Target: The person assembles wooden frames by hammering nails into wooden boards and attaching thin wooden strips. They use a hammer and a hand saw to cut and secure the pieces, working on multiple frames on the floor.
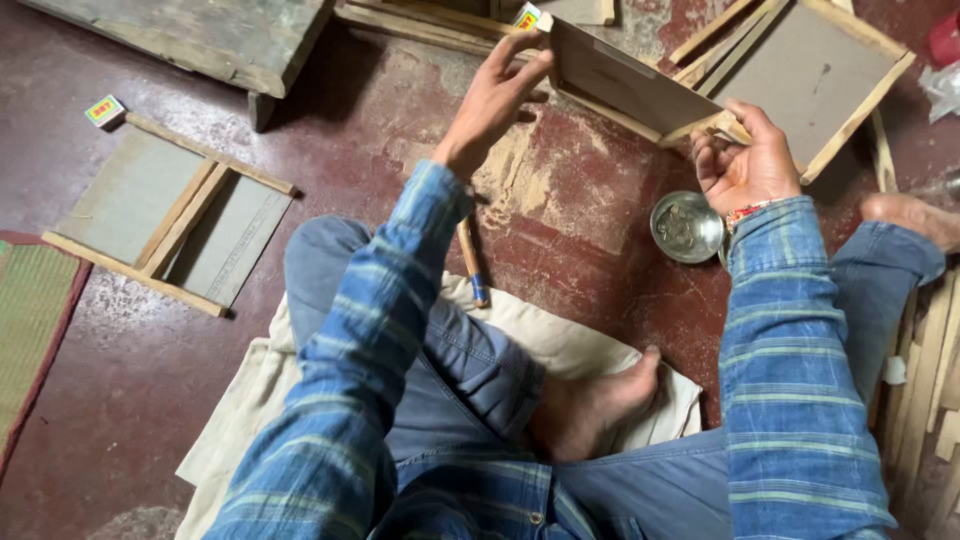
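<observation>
Both hands hold a small wooden frame (pixel 625 85) tilted above the red floor (pixel 590 240), the left hand (pixel 495 95) gripping its far corner, the right hand (pixel 745 160) its near corner, above a metal bowl (pixel 685 227).

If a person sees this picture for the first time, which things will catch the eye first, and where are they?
First comes the wood-framed panel, held up at top centre between the left hand and the right hand. Below the right hand, a small round metal bowl shines on the dark red floor. At left, another framed panel lies flat on that floor.
</observation>
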